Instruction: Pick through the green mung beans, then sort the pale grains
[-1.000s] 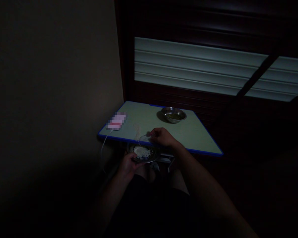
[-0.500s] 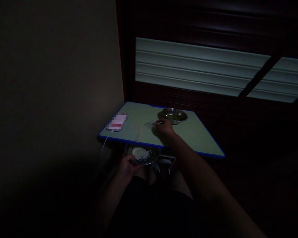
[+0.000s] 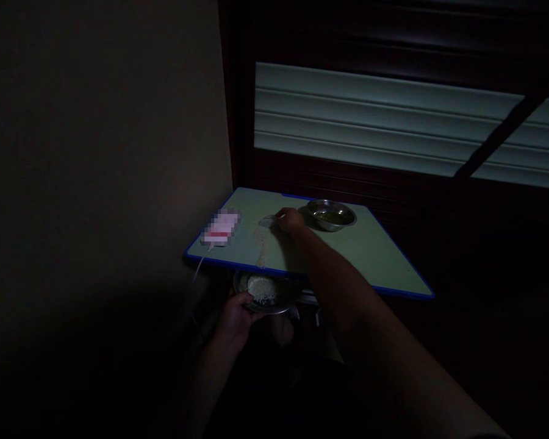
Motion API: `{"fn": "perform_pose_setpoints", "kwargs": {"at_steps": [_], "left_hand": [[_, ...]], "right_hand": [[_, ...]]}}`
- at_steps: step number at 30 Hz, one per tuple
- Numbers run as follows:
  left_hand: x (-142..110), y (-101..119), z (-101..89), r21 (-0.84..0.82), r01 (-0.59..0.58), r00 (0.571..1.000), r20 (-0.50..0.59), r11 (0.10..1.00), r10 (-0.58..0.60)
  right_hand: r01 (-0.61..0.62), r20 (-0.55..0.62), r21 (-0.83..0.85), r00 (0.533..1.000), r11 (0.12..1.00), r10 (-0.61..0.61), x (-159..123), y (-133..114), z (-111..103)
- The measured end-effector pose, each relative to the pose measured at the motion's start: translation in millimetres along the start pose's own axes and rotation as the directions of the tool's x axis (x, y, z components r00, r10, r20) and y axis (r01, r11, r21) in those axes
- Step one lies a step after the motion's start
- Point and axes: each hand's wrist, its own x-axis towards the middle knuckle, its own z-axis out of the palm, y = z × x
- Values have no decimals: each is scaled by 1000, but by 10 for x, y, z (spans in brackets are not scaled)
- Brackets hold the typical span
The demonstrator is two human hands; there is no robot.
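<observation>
My left hand (image 3: 236, 314) grips the rim of a metal bowl (image 3: 286, 305) just below the table's front edge, thumb over the rim. White grains that look like rice (image 3: 261, 288) lie in it, and the table edge hides its far part. Over the table, my right hand (image 3: 290, 221) is closed on a thin see-through scraper (image 3: 267, 221); its exact kind is hard to make out in the dim light. A streak of pale grains (image 3: 262, 247) runs from near the scraper to the front edge, above the bowl.
A second metal bowl (image 3: 332, 227) holding something greenish stands at the back of the pale, blue-edged table (image 3: 375, 256). To the left lies a blurred pink device (image 3: 221, 227) with a white cable (image 3: 199, 266) hanging off the edge. A wall (image 3: 165, 122) borders the left side.
My right hand has moved left with the scraper, away from the second bowl and to the far end of the grain streak. My left hand still holds its bowl under the edge.
</observation>
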Motion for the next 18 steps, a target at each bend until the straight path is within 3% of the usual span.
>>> {"fn": "perform_pose_setpoints", "kwargs": {"at_steps": [4,9,18], "left_hand": [[27,11,-26,-16,-2,1000,6,1000,2],[38,22,-32,-18,-3,1000,-1,1000,3],[25,29,-29,-22,-8,1000,5,1000,8]], "right_hand": [[2,-15,-29,1000,1000,-2,123,-86,73],[73,56,-23,996,997,-72,204,-115,78],[99,137,-20,986,995,-96,134,-74,-19]]}}
